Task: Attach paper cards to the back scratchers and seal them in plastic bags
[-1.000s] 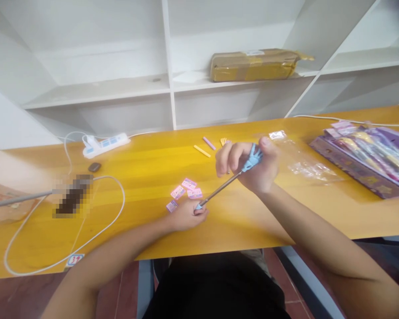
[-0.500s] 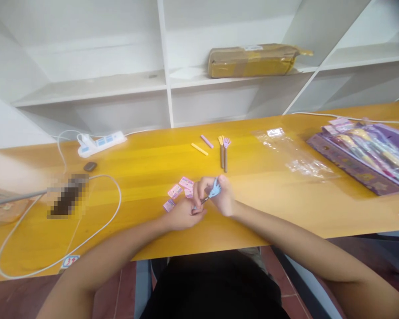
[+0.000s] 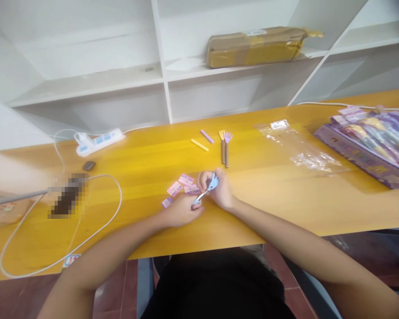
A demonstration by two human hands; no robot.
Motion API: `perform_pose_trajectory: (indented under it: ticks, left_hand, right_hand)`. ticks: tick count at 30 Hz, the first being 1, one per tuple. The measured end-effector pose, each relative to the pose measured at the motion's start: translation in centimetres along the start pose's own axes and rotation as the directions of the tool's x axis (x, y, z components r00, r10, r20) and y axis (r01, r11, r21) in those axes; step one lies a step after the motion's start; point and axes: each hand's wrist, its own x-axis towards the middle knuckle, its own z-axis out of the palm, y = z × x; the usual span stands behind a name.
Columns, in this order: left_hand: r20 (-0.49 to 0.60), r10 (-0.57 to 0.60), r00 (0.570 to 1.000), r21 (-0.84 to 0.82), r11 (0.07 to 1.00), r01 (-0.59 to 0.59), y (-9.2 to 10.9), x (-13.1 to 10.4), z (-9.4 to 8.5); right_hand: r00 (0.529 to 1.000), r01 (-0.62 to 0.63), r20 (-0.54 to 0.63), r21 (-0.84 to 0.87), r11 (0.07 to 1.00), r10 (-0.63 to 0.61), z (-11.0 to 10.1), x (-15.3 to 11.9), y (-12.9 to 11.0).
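Observation:
A blue hand-shaped scratcher (image 3: pixel 213 182) with a metal rod slants between my two hands over the table. My left hand (image 3: pixel 182 210) is closed on its blue lower end. My right hand (image 3: pixel 221 190) pinches the blue claw end. Just beyond lie a yellow scratcher (image 3: pixel 222 146) and a purple scratcher (image 3: pixel 227 150), side by side. A purple stick (image 3: pixel 206 136) and a yellow stick (image 3: pixel 199 145) rest to their left. Pink cards (image 3: pixel 174 189) lie beside my left hand.
Clear plastic bags (image 3: pixel 299 150) and a purple box (image 3: pixel 362 155) of wrapped items are on the right. A power strip (image 3: pixel 100 142), white cable (image 3: pixel 120 195) and blurred dark object (image 3: pixel 68 195) sit on the left. A taped carton (image 3: pixel 256 48) stands on the shelf.
My hands have moved slightly apart along the scratcher, and more of its metal rod shows between them. The camera view has shifted a little.

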Motion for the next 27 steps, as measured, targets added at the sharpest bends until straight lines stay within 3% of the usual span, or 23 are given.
perform_pose_trajectory:
  ticks: [8,14,22,27]
  left_hand:
    - [-0.016,0.015,1.0,0.048,0.999,-0.014,-0.3,0.0,-0.2]
    - [0.009,-0.049,0.999,0.048,0.998,0.049,0.0,-0.3,-0.6]
    - [0.04,-0.042,0.998,-0.01,0.999,0.043,-0.1,0.0,-0.9]
    - [0.056,-0.049,0.997,-0.05,0.997,0.052,0.0,0.2,-1.3]
  right_hand:
    - [0.99,-0.116,0.107,0.194,0.974,0.096,-0.3,-0.1,0.8]
    - [0.944,-0.243,0.263,0.15,0.958,0.199,-0.8,-0.4,0.9]
    - [0.958,-0.196,0.239,0.142,0.97,0.159,-0.9,0.5,-0.7]
    - [0.988,-0.127,0.096,0.098,0.987,0.118,-2.2,1.3,-4.1]
